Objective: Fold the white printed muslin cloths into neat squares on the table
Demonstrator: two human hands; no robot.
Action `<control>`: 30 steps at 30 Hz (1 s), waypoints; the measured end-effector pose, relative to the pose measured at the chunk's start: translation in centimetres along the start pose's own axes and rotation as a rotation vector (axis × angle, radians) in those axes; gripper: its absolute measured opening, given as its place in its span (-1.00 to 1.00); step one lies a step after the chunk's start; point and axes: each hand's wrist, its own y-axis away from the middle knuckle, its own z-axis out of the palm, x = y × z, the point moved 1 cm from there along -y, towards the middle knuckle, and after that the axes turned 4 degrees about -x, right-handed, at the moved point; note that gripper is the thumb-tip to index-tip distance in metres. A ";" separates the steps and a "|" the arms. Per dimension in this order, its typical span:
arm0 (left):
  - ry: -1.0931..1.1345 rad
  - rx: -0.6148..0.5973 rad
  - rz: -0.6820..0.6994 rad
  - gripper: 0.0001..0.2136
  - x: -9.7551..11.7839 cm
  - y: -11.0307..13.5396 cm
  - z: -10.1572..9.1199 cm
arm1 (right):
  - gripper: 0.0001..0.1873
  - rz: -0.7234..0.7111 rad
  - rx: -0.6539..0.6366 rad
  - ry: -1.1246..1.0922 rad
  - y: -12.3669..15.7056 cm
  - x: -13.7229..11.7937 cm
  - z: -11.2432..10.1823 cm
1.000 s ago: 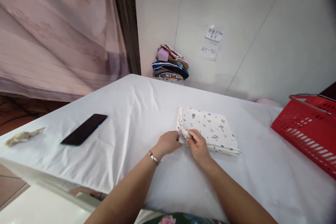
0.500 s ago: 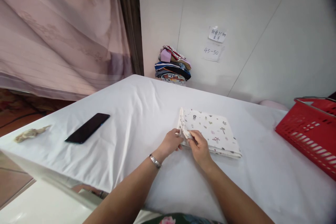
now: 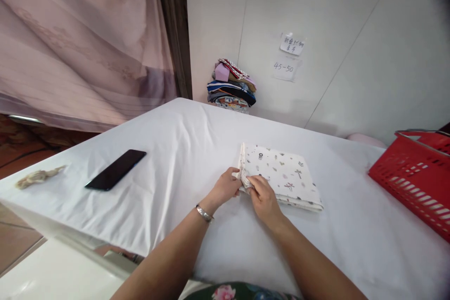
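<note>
A folded white cloth [image 3: 281, 173] with a small plant print lies flat on the white-covered table [image 3: 168, 150]. My left hand [image 3: 227, 184] pinches the cloth's layered edge at its near left corner, a silver bracelet on the wrist. My right hand [image 3: 263, 197] grips the same corner just to the right, thumb and fingers closed on the folded layers. The fingertips of both hands are partly hidden by the cloth and by the hands themselves.
A black phone [image 3: 116, 169] and a beige tangled bundle [image 3: 39, 176] lie at the left. The red plastic basket [image 3: 415, 173] stands at the right edge. Folded fabrics [image 3: 232, 89] are stacked behind the table, near the wall with paper notes [image 3: 284, 69].
Both hands have shifted slightly left along the cloth's near corner. The lifted layers of that corner now lie closer to the left edge. The view has moved a little.
</note>
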 end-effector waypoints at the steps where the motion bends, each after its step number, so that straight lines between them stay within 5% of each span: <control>1: 0.001 -0.007 0.007 -0.62 -0.1 -0.1 -0.1 | -0.61 -0.008 -0.008 0.012 0.0 0.0 0.0; 8: 0.012 -0.039 0.085 -0.49 -0.2 0.0 -0.2 | -0.54 -0.036 -0.092 0.107 -0.2 -0.5 0.0; 17: 0.035 -0.056 0.111 -0.45 0.7 0.4 -0.7 | -0.57 -0.027 -0.049 0.086 -0.1 0.2 0.2; 22: -0.302 0.228 0.035 -0.72 -0.5 -0.6 -2.1 | -0.64 0.113 0.004 -0.066 -0.2 0.1 -0.2; 30: -0.682 0.186 0.004 -0.73 -0.3 0.4 -0.2 | -0.68 0.231 0.124 -0.243 -0.2 -0.2 -0.4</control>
